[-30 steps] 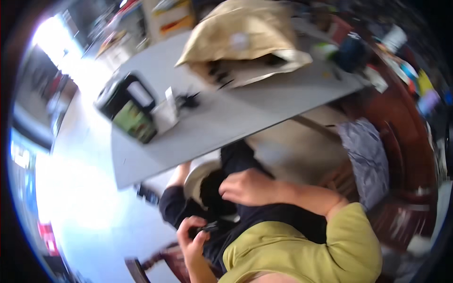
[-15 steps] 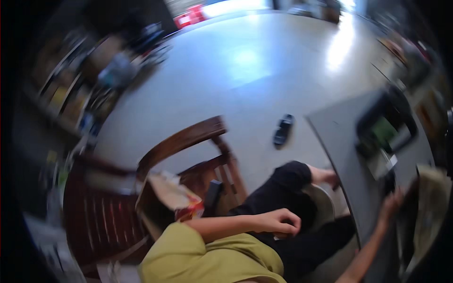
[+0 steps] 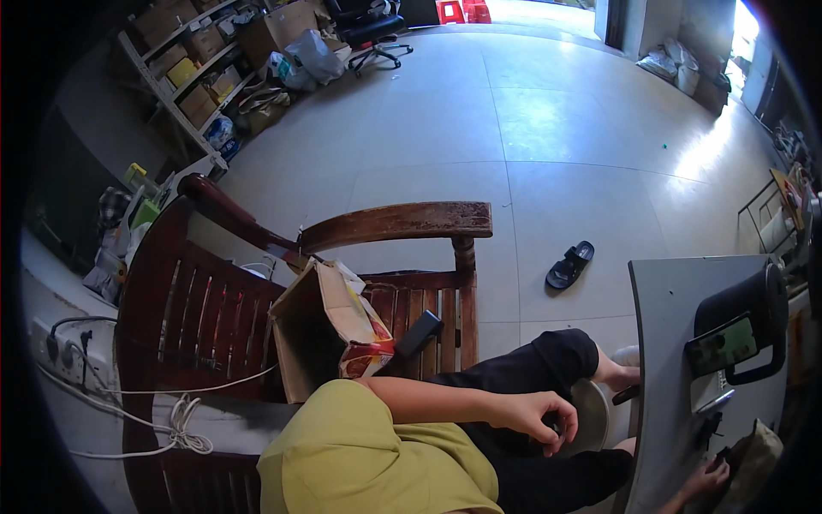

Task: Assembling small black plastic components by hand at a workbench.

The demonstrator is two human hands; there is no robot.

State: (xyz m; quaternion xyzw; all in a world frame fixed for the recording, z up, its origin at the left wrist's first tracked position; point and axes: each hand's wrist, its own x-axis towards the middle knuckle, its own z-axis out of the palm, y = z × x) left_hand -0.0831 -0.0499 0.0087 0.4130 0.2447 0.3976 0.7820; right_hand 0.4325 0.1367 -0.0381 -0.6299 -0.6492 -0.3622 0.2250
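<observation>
My left hand (image 3: 541, 420) hangs over my lap above the black trousers, its fingers loosely curled with a gap at the thumb and nothing in them. At the lower right, my right hand (image 3: 707, 476) is over the grey table (image 3: 664, 343), closed around a small black thing (image 3: 723, 456) whose kind is unclear. Beside it stands an olive cloth bag (image 3: 757, 458). Just beyond lies another small black item (image 3: 709, 428). A silver pen (image 3: 717, 401) rests on a white notepad (image 3: 704, 391). A phone (image 3: 724, 346) leans on a black jug with a handle (image 3: 758, 300).
A wooden bench (image 3: 197, 300) holds an opened cardboard box (image 3: 300, 321) and a dark blue-black block (image 3: 419, 332). White cable (image 3: 190, 428) lies coiled at the left. On the tiled floor lies a black sandal (image 3: 569, 265). Shelves (image 3: 184, 86) and an office chair (image 3: 372, 32) stand farther back.
The view has swung and sharpened, shifting the bench, sandal and table in the picture. My right hand is now lower, close beside the cloth bag. My left hand remains over my lap.
</observation>
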